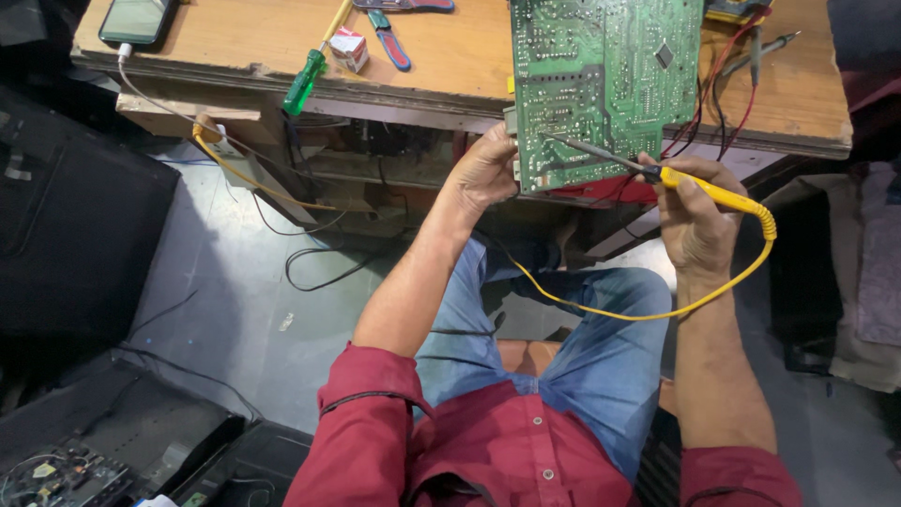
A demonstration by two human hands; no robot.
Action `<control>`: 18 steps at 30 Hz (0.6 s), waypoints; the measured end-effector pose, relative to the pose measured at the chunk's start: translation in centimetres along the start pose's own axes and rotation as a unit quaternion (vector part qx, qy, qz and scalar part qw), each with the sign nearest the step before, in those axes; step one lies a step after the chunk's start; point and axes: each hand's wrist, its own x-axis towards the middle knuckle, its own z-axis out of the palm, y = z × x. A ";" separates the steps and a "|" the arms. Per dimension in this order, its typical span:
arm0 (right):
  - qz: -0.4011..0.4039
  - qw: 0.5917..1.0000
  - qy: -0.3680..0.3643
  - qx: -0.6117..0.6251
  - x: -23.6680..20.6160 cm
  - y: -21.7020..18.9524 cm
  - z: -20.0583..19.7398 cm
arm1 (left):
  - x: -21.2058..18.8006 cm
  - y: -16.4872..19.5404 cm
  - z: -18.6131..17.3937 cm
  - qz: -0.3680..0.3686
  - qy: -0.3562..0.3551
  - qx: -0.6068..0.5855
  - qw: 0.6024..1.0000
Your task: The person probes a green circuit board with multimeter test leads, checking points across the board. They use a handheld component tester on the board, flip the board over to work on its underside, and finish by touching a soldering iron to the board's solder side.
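Note:
A green circuit board leans over the front edge of a wooden workbench, solder side towards me. My left hand grips its lower left corner. My right hand holds a yellow-handled soldering iron; its dark tip rests on the board's lower part near the middle. The iron's yellow cable loops down across my lap. I sit in blue jeans and a red shirt.
On the bench lie a green-handled screwdriver, blue-handled pliers, a small white-and-red box, a phone and red and black probe leads. Cables trail over the grey floor. Dark cases and another board sit at lower left.

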 end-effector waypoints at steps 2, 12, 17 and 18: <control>-0.006 1.000 -0.018 -0.007 0.0 0.0 -0.1 | 0.0 0.0 -0.1 -0.001 0.010 0.004 1.000; -0.050 0.993 -0.063 -0.089 -0.2 -0.9 0.9 | -0.1 -0.3 -0.9 -0.001 -0.011 -0.001 1.000; -0.095 0.942 -0.084 -0.310 -0.7 -2.9 1.7 | -0.2 -0.2 -1.4 -0.008 0.008 -0.003 1.000; -0.100 0.942 -0.093 -0.305 -0.6 -3.0 1.7 | -0.1 -0.3 -1.4 -0.008 0.004 -0.002 1.000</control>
